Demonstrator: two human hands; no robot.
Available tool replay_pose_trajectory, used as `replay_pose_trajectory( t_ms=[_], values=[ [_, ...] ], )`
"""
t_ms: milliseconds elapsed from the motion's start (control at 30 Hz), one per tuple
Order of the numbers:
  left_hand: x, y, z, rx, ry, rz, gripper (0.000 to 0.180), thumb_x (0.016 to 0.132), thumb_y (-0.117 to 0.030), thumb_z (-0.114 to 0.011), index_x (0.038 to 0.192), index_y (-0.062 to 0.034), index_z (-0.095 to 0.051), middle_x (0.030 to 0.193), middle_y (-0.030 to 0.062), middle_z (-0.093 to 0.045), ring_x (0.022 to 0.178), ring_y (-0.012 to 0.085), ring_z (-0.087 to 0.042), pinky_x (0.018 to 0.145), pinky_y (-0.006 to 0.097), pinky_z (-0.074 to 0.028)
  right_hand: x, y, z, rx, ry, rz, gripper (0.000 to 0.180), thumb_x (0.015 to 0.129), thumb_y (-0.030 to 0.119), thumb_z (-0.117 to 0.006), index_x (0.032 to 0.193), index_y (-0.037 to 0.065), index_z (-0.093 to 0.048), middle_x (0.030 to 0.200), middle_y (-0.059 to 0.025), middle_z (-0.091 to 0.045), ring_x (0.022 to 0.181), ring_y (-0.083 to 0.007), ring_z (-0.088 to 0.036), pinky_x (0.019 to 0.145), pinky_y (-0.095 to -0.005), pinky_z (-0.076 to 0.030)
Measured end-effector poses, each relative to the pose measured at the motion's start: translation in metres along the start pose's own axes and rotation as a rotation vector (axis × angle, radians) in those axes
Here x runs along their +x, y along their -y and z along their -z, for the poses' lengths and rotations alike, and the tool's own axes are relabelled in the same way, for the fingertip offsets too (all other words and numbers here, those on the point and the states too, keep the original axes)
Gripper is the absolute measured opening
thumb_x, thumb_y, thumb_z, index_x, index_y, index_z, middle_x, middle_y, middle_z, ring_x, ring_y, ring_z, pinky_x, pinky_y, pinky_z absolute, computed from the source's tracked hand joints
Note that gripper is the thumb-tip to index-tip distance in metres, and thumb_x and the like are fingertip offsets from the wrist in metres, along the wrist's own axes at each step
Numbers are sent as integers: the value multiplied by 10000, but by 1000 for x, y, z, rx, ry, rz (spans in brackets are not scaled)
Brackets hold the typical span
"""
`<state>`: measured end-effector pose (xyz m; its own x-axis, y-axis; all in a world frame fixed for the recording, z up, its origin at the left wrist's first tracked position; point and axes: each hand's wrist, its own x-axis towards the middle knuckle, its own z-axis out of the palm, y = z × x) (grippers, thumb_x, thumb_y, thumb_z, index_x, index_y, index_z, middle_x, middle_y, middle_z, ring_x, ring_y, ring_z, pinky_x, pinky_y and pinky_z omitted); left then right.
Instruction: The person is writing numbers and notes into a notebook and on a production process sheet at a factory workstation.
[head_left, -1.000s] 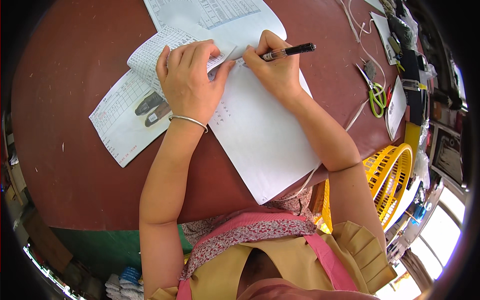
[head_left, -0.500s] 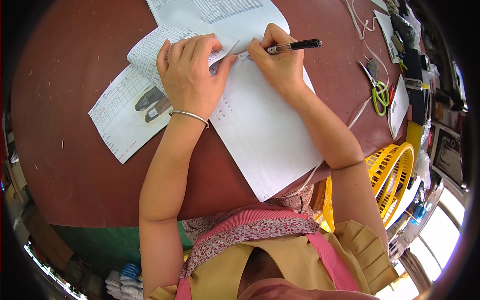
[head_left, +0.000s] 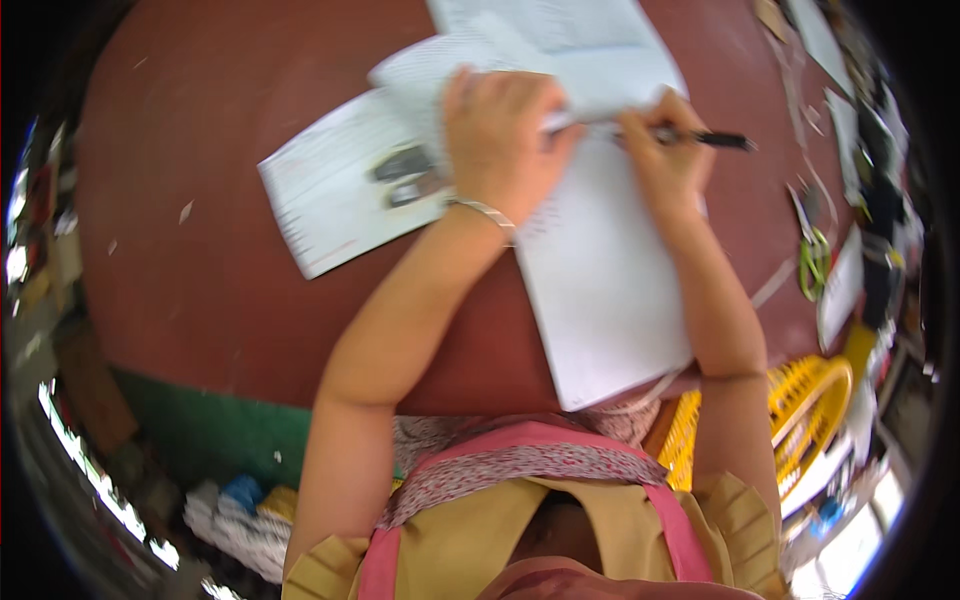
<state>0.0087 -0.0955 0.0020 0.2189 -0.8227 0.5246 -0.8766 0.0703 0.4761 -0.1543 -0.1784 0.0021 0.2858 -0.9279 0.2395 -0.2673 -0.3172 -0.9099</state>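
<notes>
My right hand [head_left: 668, 165] grips a black pen [head_left: 715, 139], its tip end at the upper part of a white sheet [head_left: 610, 300] with small handwriting on its left side. Over the sheet's upper left corner lies my left hand [head_left: 500, 145], a bracelet [head_left: 482, 210] at the wrist. Its fingers curl round the folded-back edge of a printed form [head_left: 325, 190] that has a grid and a picture of dark shoes. The picture is blurred, so the pen tip and writing are not sharp. Another printed sheet [head_left: 590, 40] lies beyond both hands.
Green-handled scissors [head_left: 813, 262] lie on the red-brown table [head_left: 190, 270] at the right, near a pale cord [head_left: 775, 282] and more papers [head_left: 842, 290]. A yellow plastic basket [head_left: 815, 405] stands by my right elbow. Bundled white items [head_left: 235, 530] are low at the left.
The whole view has shifted, so table, papers and hands appear further right, and it is now blurred. My right hand still holds the pen; my left hand stays on the folded form.
</notes>
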Motion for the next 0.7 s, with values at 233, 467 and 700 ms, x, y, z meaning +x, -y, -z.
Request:
replay_pose_trajectory(
  t_ms=[233,467,700],
  values=[
    [-2,-10,1,-65,-46,42,319,728,-223,-839,927,-167,-597,946,-22,-652,1042,204,-584,1139,512,-296,2,8,10,-8,51,-55,399,891,28,-733,671,85,-406,630,80,-371,598,-5,-332,510,-212,-293],
    [-4,-5,7,-18,-37,46,331,719,-215,-855,910,-165,-590,941,-21,-651,1038,185,-583,1144,496,-295,0,8,-2,30,47,-34,409,894,25,-734,668,86,-398,642,76,-357,597,-9,-299,519,-209,-263],
    [1,-10,-7,-73,-49,35,332,711,-235,-850,925,-170,-605,941,-18,-655,1026,209,-593,1118,520,-312,1,9,14,-50,17,-15,344,861,17,-712,678,68,-425,625,34,-451,588,-36,-453,519,-237,-373]
  ],
)
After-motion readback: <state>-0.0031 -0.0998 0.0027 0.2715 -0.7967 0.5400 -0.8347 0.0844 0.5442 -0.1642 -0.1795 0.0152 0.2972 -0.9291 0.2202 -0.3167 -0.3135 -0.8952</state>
